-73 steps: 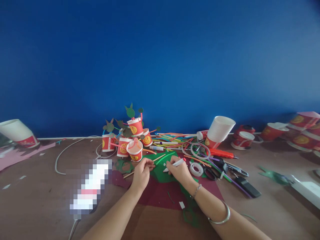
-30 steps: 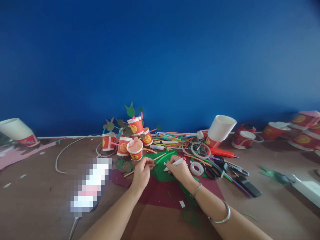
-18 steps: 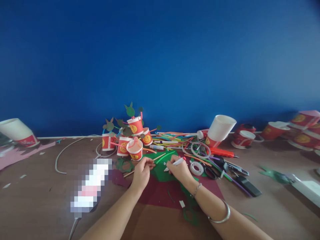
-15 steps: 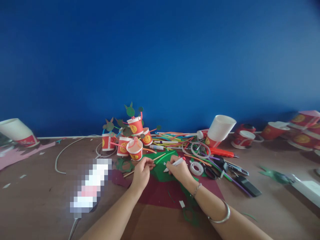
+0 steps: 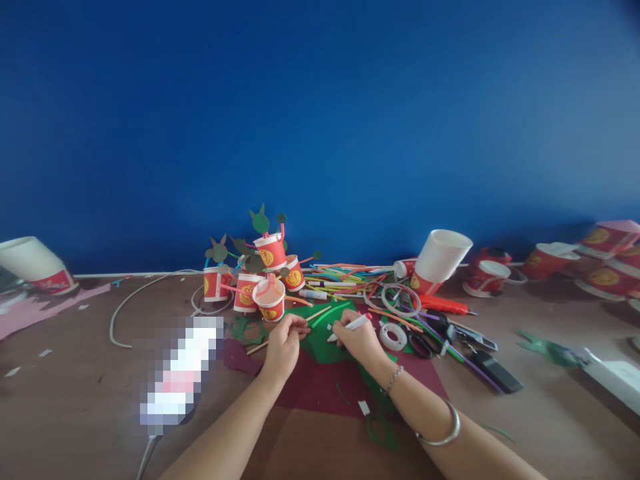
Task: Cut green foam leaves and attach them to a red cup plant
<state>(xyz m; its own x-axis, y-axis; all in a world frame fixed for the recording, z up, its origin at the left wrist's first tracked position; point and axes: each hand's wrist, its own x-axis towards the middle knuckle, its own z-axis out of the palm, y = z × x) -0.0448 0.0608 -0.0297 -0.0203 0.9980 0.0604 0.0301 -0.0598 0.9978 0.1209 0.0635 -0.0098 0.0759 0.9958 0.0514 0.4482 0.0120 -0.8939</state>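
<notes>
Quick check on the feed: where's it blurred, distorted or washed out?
Head view throughout: left hand, right hand and marker fairly sharp; far-right cups smeared and stretched; a pixelated patch hides something at left; blue wall paler toward the right.

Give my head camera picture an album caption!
Right hand holds a white marker over green paper; left hand at a thin stick.

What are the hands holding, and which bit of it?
The right hand holds a white marker by its barrel, near the tip. A tan stick runs by the left hand; I can't tell if it's held.
</notes>
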